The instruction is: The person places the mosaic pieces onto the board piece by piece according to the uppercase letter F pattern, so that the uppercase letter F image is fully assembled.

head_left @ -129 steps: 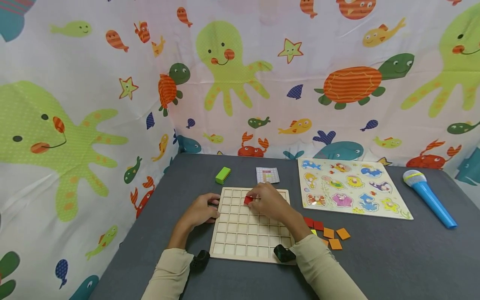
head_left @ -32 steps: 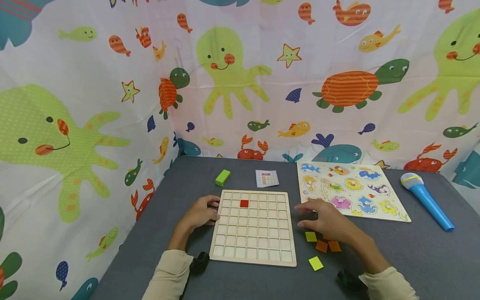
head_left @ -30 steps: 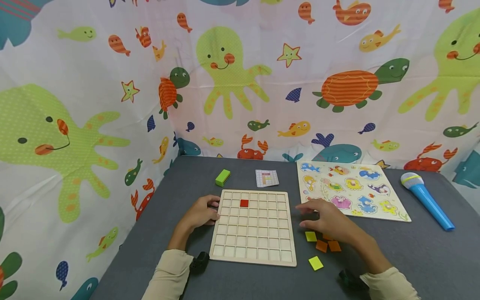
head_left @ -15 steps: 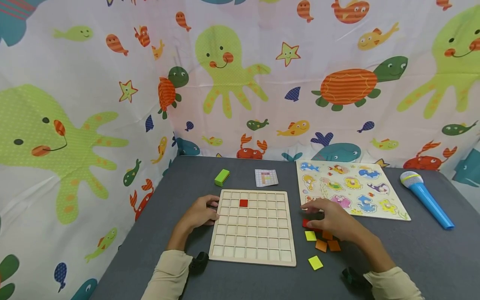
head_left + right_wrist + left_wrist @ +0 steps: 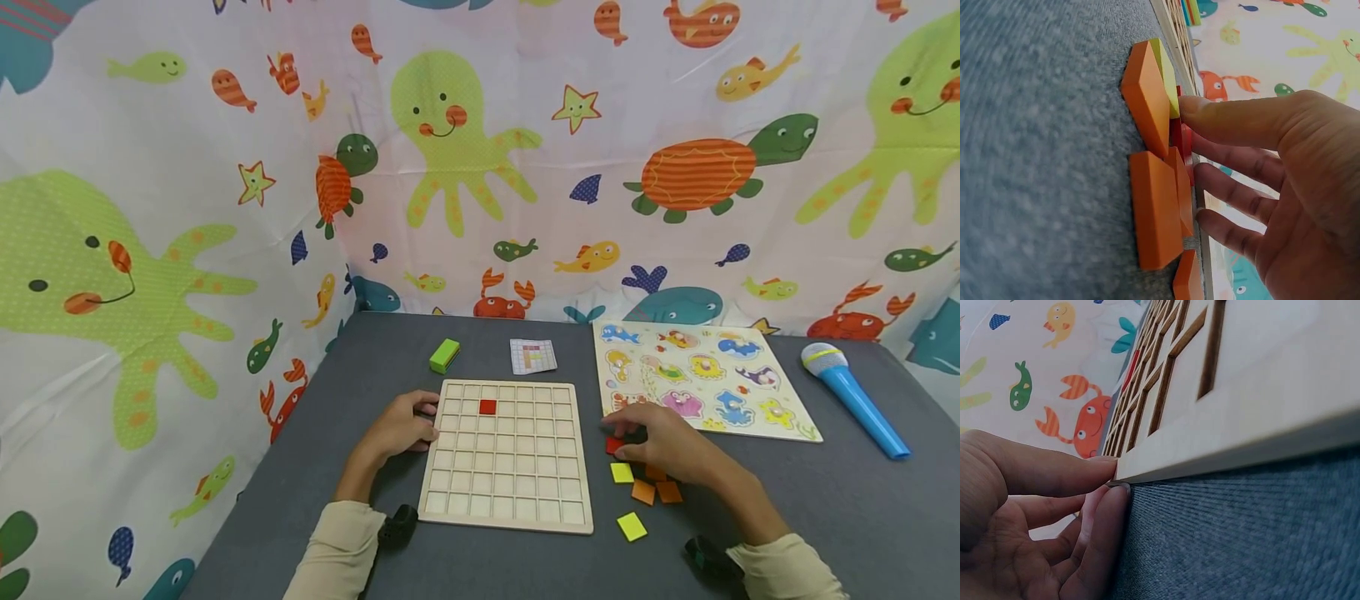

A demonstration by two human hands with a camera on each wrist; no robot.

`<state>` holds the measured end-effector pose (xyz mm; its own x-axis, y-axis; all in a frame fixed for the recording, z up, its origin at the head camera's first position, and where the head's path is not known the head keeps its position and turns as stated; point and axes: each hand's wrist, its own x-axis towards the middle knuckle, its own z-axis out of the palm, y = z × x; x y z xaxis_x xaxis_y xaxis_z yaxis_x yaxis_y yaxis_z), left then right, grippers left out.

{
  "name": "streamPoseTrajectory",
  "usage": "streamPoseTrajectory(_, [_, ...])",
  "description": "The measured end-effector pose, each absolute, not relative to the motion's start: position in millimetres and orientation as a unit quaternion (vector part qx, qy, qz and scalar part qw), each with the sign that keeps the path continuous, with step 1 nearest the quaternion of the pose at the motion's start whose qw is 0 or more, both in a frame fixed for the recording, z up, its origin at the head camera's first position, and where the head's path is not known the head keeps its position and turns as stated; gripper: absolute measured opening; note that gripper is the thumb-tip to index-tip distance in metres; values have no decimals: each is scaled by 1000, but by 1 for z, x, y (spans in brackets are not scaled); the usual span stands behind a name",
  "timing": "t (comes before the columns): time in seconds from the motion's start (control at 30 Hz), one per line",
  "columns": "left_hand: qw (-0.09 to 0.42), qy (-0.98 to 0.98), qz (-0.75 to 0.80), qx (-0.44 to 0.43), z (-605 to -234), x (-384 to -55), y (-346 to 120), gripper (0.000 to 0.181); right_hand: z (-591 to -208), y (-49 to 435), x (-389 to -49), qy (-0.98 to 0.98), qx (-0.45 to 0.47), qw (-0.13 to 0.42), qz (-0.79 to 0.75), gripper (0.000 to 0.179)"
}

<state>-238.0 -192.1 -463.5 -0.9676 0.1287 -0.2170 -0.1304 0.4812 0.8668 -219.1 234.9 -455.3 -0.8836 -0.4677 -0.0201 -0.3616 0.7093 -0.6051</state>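
In the head view, a wooden grid board lies on the grey table, with one red square tile in a cell of its second row. My left hand is at the board's left edge; in the left wrist view its thumb and a finger pinch that edge. To the right of the board, my right hand reaches over loose tiles. Its thumb and index finger are around a red tile, thumb tip right at it in the right wrist view. Beside it lie a yellow tile and several orange tiles.
Another yellow tile lies nearer me. Behind the board are a green block and a printed pattern card. A sea-animal puzzle board and a blue toy microphone stand at the right. A sea-print cloth hangs behind the table.
Earlier my right hand set the red tile in the grid, then moved right to the loose tiles. In the last second it shifts slightly, uncovering a red tile. The left hand stays at the board.
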Motion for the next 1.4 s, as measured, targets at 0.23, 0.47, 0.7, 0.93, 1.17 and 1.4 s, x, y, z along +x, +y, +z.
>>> streamPoseTrajectory(0.23, [126,851,509,-1,-464,-238,-193,62,-455,235,-220,922,-218,99,-305,40])
streamPoseTrajectory(0.47, [134,848,513,-3,-466,-239,-192,63,-454,236,-219,924,-212,106,-299,39])
streamPoseTrajectory(0.7, [133,847,515,-4,-466,-241,-191,63,-452,238,-216,927,-206,109,-295,37])
streamPoseTrajectory(0.93, [130,848,513,-2,-465,-241,-192,63,-452,238,-218,925,-198,119,-301,34])
streamPoseTrajectory(1.17, [130,848,514,0,-465,-241,-192,62,-454,239,-219,922,-215,108,-303,31])
streamPoseTrajectory(1.4, [129,850,510,-4,-463,-238,-192,62,-454,236,-217,919,-229,93,-306,32])
